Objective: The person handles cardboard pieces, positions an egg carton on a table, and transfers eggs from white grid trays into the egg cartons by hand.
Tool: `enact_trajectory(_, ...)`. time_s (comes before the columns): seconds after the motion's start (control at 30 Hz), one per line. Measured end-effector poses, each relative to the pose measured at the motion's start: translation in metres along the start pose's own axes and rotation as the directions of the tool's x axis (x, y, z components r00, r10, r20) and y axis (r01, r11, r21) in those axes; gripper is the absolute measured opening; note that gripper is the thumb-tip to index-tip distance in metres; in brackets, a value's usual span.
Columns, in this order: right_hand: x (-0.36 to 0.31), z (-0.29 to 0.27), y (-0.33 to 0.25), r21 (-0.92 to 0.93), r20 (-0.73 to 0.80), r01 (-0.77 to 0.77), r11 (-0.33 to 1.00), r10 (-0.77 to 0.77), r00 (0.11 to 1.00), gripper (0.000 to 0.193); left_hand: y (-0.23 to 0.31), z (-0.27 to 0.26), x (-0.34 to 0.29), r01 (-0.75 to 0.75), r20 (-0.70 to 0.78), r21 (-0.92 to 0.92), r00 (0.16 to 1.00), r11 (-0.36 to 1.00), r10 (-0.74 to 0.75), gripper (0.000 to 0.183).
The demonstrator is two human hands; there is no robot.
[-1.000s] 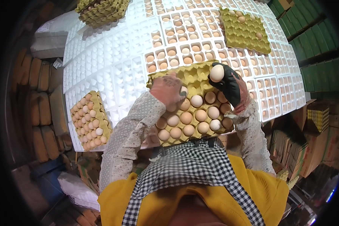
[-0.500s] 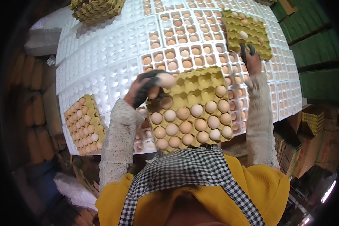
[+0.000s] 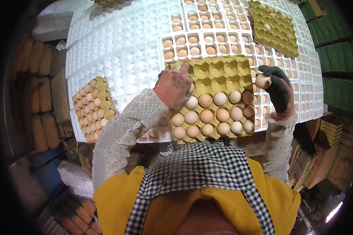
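Observation:
A yellow-green egg tray [image 3: 215, 69] lies in front of me, with brown and pale eggs [image 3: 222, 114] in its near rows and bare cups at the far side. My left hand [image 3: 173, 89], in a dark glove with a pinkish back, bends palm down over the tray's left part. Its fingers curl around an egg [image 3: 191, 87] that partly shows beside them; the fingertips are hidden. Just off the tray's right edge, my right hand [image 3: 280, 89], in a similar glove, holds a pale brown egg [image 3: 263, 81] between thumb and fingers.
White foam trays [image 3: 135, 53] cover the table, many holding eggs toward the right. A second yellow-green tray [image 3: 278, 33] with several eggs lies at the far right. A filled egg tray [image 3: 91, 105] sits at the left. Cardboard boxes [image 3: 321, 160] stand at the lower right.
My right hand has come back from the far right tray and now holds an egg beside the near tray. My left hand, which held two eggs, has turned palm down over the tray.

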State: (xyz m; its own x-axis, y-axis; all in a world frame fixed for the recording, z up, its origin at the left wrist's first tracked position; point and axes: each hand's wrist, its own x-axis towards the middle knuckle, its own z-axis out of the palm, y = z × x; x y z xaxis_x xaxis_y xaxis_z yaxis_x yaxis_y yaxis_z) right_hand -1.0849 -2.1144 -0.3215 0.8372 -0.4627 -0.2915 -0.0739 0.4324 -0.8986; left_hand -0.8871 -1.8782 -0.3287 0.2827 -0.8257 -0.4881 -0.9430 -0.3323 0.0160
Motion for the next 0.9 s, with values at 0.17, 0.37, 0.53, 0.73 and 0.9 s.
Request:
enact_trajectory(0.17, 0.006, 0.077, 0.048, -0.888, 0.314, 0.375, -0.267, 0.246, 0.917, 0.048, -0.031, 0.027, -0.013, -0.084, -0.333, -0.416, 0.941, 0.905, -0.066, 0.042)
enact_trajectory(0.37, 0.009, 0.073, 0.030, -0.906, 0.420, 0.419, 0.060, 0.258, 0.870, 0.044, -0.090, 0.068, -0.002, -0.332, -0.191, -0.930, 0.799, -0.155, -0.570, 0.034)
enact_trajectory(0.53, 0.081, 0.068, 0.032, -0.379, 0.296, 0.018, 0.925, 0.103, 0.950, 0.060, -0.189, 0.108, 0.075, -0.118, -0.354, -0.931, 0.533, 0.347, -0.769, 0.039)
enact_trajectory(0.73, 0.284, 0.190, 0.074, -0.739, 0.450, 0.533, 0.413, -0.286, 0.846, 0.052, -0.198, 0.090, 0.164, 0.345, -0.244, -0.727, 0.678, 0.594, -0.693, 0.070)
enact_trajectory(0.9, 0.381, 0.224, 0.145, -0.668, 0.728, 0.655, -0.353, -0.124, 0.675, 0.045, -0.239, 0.109, 0.143, -0.439, -0.138, -0.896, 0.421, -0.069, -0.896, 0.037)
